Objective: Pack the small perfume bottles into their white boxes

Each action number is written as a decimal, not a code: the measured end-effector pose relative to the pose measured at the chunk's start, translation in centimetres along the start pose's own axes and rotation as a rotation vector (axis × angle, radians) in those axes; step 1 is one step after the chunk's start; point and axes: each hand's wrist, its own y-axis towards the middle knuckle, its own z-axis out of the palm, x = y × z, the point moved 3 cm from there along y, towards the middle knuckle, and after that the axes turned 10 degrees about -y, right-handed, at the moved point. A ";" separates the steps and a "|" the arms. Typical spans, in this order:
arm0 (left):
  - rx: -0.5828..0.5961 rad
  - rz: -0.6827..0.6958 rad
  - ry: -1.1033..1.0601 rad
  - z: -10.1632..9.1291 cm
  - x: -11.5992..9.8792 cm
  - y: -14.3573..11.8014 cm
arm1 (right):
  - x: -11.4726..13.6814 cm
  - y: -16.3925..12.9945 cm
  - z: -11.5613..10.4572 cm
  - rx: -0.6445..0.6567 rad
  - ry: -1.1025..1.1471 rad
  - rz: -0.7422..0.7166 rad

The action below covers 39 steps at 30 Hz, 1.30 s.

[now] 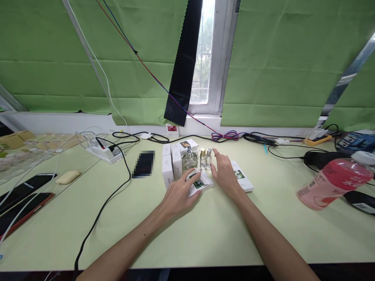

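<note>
1. Bare forearms [140, 242] reach from the near edge over the pale bench [187, 249].
2. Left hand [179, 195]: its grip is closed on a small white box [207, 183] mid-bench, fingers across the top, thumb along the near side.
3. Right hand [225, 171]: its grip is open, thumb and forefinger parted just right of a silver-capped vial [209, 160]; contact I cannot tell.
4. Just left of that stand a gold-capped vial [203, 160], then a round glass bottle [190, 161].
5. Upright cartons [167, 168] stand farther left; a flat carton [246, 182] lies right, beside the right wrist.
</note>
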 end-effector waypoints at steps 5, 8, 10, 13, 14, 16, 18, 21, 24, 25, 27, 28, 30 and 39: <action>-0.014 0.006 0.006 0.0 0.1 0.0 | 0.1 0.3 1.0 0.066 -0.068 -0.036; -0.005 0.000 0.003 0.0 0.0 0.0 | 0.2 0.3 1.3 0.096 -0.091 -0.039; 0.002 -0.007 0.006 0.0 0.0 0.0 | 0.3 0.2 1.4 0.111 -0.101 -0.037; 0.005 -0.014 0.012 0.1 0.0 0.0 | 0.3 0.2 1.3 0.121 -0.088 -0.034; 0.005 -0.014 0.012 0.1 0.0 0.0 | 0.2 0.2 1.3 0.121 -0.076 -0.034; 0.001 -0.010 0.015 0.1 0.0 0.0 | 0.2 0.3 1.2 0.117 -0.052 -0.039; -0.005 -0.005 0.021 0.2 0.1 0.0 | 0.0 0.4 1.2 0.117 -0.033 -0.048; -0.007 -0.003 0.028 0.2 0.2 0.0 | -0.2 0.5 1.3 0.129 -0.016 -0.052; -0.020 0.003 0.018 0.3 0.3 -0.1 | -0.5 0.6 1.5 0.128 0.005 -0.059; -0.027 0.005 0.012 0.3 0.3 -0.1 | -0.6 0.6 1.5 0.122 0.015 -0.064; -0.036 0.007 0.003 0.3 0.3 0.0 | -0.8 0.6 1.6 0.104 0.034 -0.068; -0.036 0.008 0.000 0.3 0.3 0.0 | -0.9 0.6 1.6 0.094 0.042 -0.065; -0.038 0.011 -0.003 0.3 0.2 0.0 | -1.1 0.7 1.6 0.076 0.056 -0.054; -0.075 0.031 -0.038 0.1 0.1 0.0 | -1.4 0.9 0.7 0.054 0.092 -0.022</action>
